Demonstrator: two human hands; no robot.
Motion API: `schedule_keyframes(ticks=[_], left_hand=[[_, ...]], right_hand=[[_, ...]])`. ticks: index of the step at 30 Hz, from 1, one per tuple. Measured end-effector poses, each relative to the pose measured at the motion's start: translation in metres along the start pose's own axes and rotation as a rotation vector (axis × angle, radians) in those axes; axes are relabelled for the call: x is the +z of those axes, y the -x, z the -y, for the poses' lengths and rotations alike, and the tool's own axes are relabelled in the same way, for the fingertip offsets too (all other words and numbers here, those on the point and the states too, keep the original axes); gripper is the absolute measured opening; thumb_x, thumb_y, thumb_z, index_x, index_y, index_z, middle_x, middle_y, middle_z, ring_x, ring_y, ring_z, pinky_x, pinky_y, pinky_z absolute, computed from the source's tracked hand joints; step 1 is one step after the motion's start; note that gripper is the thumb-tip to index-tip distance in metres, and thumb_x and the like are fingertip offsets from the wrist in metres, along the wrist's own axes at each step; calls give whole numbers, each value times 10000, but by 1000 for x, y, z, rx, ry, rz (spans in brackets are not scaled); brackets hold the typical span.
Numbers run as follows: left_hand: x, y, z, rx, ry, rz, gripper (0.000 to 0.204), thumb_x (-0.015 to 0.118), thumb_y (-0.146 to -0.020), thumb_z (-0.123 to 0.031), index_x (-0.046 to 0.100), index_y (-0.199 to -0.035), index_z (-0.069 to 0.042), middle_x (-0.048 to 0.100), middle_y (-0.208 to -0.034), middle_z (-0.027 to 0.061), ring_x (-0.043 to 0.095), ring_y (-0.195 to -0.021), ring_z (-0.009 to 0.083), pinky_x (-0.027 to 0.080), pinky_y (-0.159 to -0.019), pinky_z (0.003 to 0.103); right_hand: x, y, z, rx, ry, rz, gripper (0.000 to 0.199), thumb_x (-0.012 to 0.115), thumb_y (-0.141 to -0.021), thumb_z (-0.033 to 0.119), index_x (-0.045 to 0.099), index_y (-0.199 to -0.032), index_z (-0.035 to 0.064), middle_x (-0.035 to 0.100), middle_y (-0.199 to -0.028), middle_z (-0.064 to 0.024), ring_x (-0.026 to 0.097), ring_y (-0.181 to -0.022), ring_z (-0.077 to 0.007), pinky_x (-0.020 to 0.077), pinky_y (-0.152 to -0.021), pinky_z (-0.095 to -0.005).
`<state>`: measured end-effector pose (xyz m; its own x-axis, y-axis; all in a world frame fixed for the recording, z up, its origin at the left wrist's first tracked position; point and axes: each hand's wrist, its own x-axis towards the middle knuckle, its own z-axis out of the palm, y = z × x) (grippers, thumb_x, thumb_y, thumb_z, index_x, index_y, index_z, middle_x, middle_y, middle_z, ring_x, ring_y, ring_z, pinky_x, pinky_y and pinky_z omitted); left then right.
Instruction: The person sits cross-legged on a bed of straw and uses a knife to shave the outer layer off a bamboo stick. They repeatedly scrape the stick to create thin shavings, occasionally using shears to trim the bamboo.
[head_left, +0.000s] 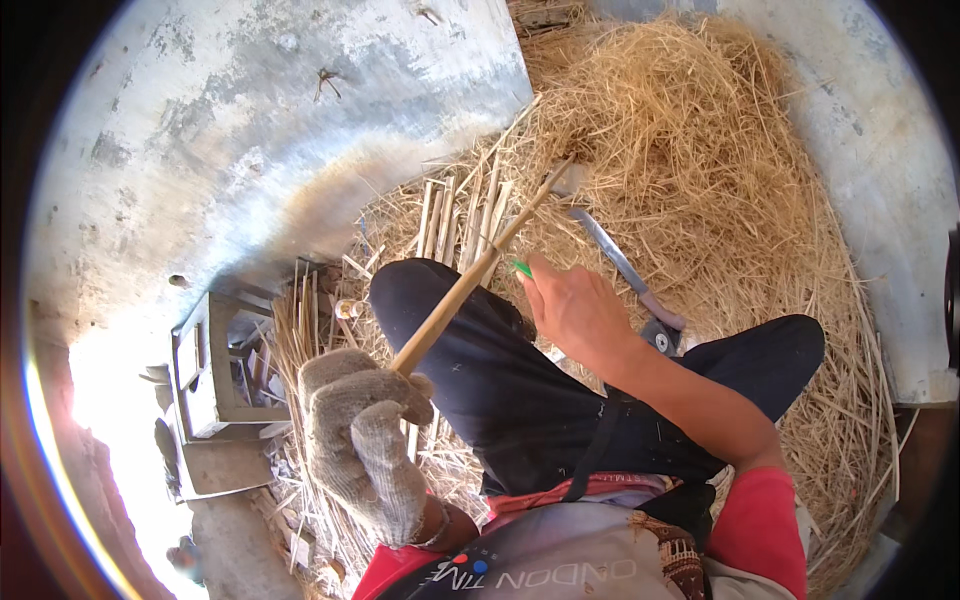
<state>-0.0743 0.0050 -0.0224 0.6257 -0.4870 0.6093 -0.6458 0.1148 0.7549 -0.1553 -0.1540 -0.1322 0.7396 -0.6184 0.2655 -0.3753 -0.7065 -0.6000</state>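
Observation:
A long split bamboo strip (455, 302) slants up and away, its thin far tip over the shavings. My left hand (362, 435), in a grey knitted glove, is closed around the strip's thick near end. My bare right hand (582, 312) is closed beside the strip's middle, above my lap. A small green piece (522, 268) sticks out between its thumb and fingers, close to the strip. The rest of that green thing is hidden in the hand, so its kind cannot be made out.
A large knife (615, 255) with a wooden handle lies past my right hand, near a dark object with a round face (660, 340). Fibrous shavings (690, 110) heap up ahead. Cut bamboo pieces (440, 220) lie beyond my left knee. A wooden frame (215, 370) stands left.

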Motion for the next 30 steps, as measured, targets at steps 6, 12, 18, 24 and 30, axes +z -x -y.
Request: schedule_keyframes(ticks=[6, 12, 18, 24, 30], left_hand=[[-9, 1, -1, -34, -21, 26, 375, 606, -980, -359, 596, -876, 1, 611, -722, 120, 587, -781, 228, 523, -674, 359], [-8, 3, -5, -13, -38, 29, 379, 613, -975, -364, 598, -867, -1, 611, -716, 116, 588, -777, 229, 525, -676, 361], [-9, -1, -4, -16, -21, 27, 385, 618, -970, -370, 599, -855, -3, 610, -709, 113, 589, -769, 229, 525, -671, 360], [-7, 3, -5, -19, -20, 36, 391, 623, -965, -375, 600, -842, -5, 608, -702, 111, 590, -760, 228, 525, -665, 359], [-7, 4, -6, -11, -19, 44, 398, 628, -961, -381, 601, -830, -7, 606, -696, 109, 591, -752, 228, 525, -660, 358]], right_hand=[[-30, 22, 52, -215, -143, 56, 226, 570, -1001, 271, 550, -951, 51, 575, -557, -183, 614, -522, -376, 461, -448, -474], [-27, 6, 18, -4, -5, 100, 194, 534, -1007, 242, 550, -978, 51, 615, -605, -162, 636, -539, -378, 491, -444, -472], [-33, 26, 41, -116, -95, 40, 215, 578, -994, 237, 532, -918, 41, 570, -556, -161, 606, -498, -365, 463, -439, -466], [-21, 23, 39, -66, -141, -4, 233, 582, -1000, 236, 515, -893, 39, 567, -582, -170, 614, -522, -376, 458, -443, -461], [-6, 19, 28, -17, -124, -52, 218, 585, -997, 219, 522, -902, 34, 553, -544, -162, 615, -508, -370, 464, -433, -454]])
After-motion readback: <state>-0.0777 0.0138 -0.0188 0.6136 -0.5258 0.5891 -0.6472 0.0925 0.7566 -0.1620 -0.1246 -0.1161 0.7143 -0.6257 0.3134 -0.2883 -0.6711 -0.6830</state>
